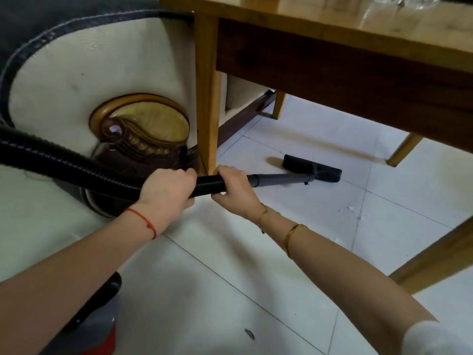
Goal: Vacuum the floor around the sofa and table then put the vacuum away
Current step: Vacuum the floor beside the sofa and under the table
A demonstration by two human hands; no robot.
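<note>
Under the table [332, 29], the vacuum head [313, 168] is laid on the floor [230, 278]. The hose [76, 165] is gripped by the left hand [166, 189] and right hand [234, 187].

the hose [76, 165] at the left of the frame is black ribbed plastic, matt, joining a smooth grey tube [279, 179] and a matt black floor head [312, 167]. the desk [332, 29] at the upper right is light varnished wood with a glossy top and a darker panel beneath. the sofa [89, 73] has cream textured upholstery, dark cloth and polished carved wood. the floor [256, 265] is pale, smooth tile.
</note>
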